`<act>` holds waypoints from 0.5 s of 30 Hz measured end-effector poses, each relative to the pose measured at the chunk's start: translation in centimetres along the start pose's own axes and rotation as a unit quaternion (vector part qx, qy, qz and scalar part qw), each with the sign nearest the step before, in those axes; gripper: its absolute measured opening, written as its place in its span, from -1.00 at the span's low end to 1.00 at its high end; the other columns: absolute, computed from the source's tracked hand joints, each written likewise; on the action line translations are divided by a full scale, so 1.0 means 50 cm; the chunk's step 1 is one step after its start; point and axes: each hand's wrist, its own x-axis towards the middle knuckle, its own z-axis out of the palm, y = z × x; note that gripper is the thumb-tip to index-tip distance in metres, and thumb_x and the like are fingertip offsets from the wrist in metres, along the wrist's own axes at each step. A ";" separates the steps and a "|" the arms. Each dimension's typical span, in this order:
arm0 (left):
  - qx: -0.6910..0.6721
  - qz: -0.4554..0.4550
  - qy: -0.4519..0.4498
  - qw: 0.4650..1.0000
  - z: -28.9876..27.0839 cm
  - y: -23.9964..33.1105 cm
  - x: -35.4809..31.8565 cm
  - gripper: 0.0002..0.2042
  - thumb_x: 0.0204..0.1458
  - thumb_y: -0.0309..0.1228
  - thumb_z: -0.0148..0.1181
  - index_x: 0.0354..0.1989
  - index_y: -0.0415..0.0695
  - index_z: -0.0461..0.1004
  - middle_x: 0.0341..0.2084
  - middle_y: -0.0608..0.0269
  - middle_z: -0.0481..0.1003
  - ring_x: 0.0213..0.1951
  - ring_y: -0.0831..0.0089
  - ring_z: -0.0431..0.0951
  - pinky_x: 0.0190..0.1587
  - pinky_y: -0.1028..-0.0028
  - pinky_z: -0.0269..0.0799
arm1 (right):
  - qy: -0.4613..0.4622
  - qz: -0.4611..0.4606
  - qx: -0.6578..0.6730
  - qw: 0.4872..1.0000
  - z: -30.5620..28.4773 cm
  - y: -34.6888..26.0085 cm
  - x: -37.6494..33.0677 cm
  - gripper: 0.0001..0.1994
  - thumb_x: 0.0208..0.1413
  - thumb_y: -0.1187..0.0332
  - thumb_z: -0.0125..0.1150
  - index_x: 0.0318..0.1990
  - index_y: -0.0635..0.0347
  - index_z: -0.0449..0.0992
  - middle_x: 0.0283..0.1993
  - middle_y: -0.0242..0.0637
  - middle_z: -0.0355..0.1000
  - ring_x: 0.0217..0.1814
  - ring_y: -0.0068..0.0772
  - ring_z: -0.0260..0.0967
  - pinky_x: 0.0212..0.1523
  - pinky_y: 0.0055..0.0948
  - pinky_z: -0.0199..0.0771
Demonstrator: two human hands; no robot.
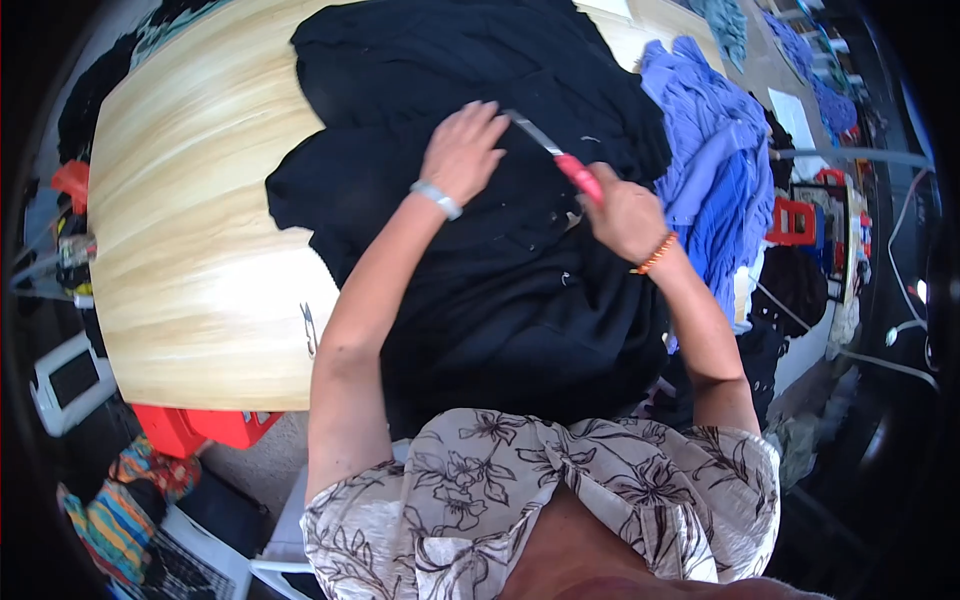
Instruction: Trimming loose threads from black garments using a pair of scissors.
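Observation:
A black garment (500,250) lies spread over a light wooden table (190,230). My left hand (462,150) presses flat on the black cloth, fingers together, a pale band on the wrist. My right hand (625,215), with an orange bead bracelet, grips the red handle of a pair of scissors (555,150). The metal blades point up and left toward my left hand's fingertips and lie on the cloth.
A pile of blue-purple garments (710,160) sits at the table's right side. More blue cloth (800,50) lies farther back. A red crate (205,428) stands under the table's near edge. Red stools and cables (800,220) are on the floor at right.

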 end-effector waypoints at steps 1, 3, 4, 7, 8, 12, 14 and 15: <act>-0.006 0.001 -0.017 1.000 0.024 0.011 0.023 -0.49 0.00 -0.25 0.24 0.15 -0.10 0.36 0.21 0.10 0.30 0.28 0.13 0.22 0.30 0.15 0.11 | 0.010 0.023 -0.037 0.999 0.000 0.026 -0.003 -0.73 0.10 0.24 0.17 -0.11 0.13 0.34 -0.48 0.05 0.49 -0.37 0.12 0.52 -0.38 0.01 0.50; 0.048 -0.007 -0.063 0.997 0.079 0.017 0.041 -0.47 0.11 -0.12 0.09 0.23 -0.08 0.32 0.24 0.12 0.27 0.34 0.15 0.13 0.38 0.11 -0.11 | 0.045 0.035 -0.062 0.996 -0.010 0.057 -0.011 -0.74 0.09 0.24 0.18 -0.14 0.15 0.36 -0.48 0.06 0.49 -0.38 0.14 0.51 -0.38 0.01 0.49; 0.057 -0.021 -0.059 0.996 0.099 0.025 0.048 -0.48 0.14 -0.11 0.04 0.24 -0.09 0.32 0.27 0.13 0.25 0.35 0.17 0.11 0.39 0.13 -0.15 | 0.025 0.045 -0.060 0.997 -0.011 0.074 -0.015 -0.74 0.10 0.24 0.18 -0.15 0.17 0.38 -0.47 0.07 0.49 -0.36 0.15 0.51 -0.35 0.01 0.49; 0.052 -0.048 -0.041 0.997 0.113 0.038 0.037 -0.48 0.13 -0.14 0.07 0.24 -0.08 0.30 0.27 0.16 0.25 0.36 0.18 0.10 0.40 0.15 -0.14 | 0.002 0.002 -0.032 0.999 -0.021 0.063 -0.039 -0.71 0.09 0.23 0.19 -0.13 0.20 0.39 -0.45 0.09 0.49 -0.34 0.16 0.49 -0.31 0.00 0.48; 0.028 -0.053 -0.047 0.997 0.107 0.035 0.033 -0.46 0.12 -0.13 0.09 0.25 -0.09 0.28 0.29 0.17 0.23 0.37 0.18 0.08 0.41 0.16 -0.15 | -0.009 -0.017 -0.021 1.000 -0.024 0.053 -0.043 -0.70 0.10 0.23 0.19 -0.11 0.21 0.39 -0.44 0.09 0.49 -0.34 0.16 0.49 -0.31 0.01 0.47; 0.013 -0.054 -0.071 0.996 0.035 -0.002 -0.053 -0.36 0.08 -0.08 0.14 0.31 -0.11 0.21 0.35 0.15 0.14 0.39 0.15 0.04 0.41 0.17 -0.14 | -0.058 -0.058 0.024 0.996 -0.031 0.004 -0.041 -0.68 0.10 0.24 0.20 -0.06 0.22 0.39 -0.43 0.10 0.48 -0.32 0.20 0.47 -0.28 0.00 0.45; 0.030 -0.064 -0.078 0.994 -0.007 -0.020 -0.112 -0.32 0.02 -0.06 0.21 0.27 -0.19 0.24 0.34 0.07 0.13 0.38 0.13 0.04 0.38 0.13 -0.09 | -0.075 -0.084 0.041 0.993 -0.036 -0.011 -0.051 -0.66 0.09 0.24 0.23 -0.04 0.21 0.41 -0.43 0.12 0.47 -0.33 0.21 0.46 -0.30 -0.01 0.44; 0.050 -0.088 -0.099 0.990 -0.025 -0.024 -0.143 -0.30 0.03 -0.06 0.20 0.28 -0.19 0.21 0.36 0.07 0.10 0.39 0.12 0.03 0.38 0.12 -0.09 | -0.081 -0.106 0.047 0.990 -0.022 -0.015 -0.056 -0.67 0.07 0.22 0.25 -0.07 0.19 0.43 -0.48 0.07 0.46 -0.38 0.17 0.46 -0.34 -0.02 0.44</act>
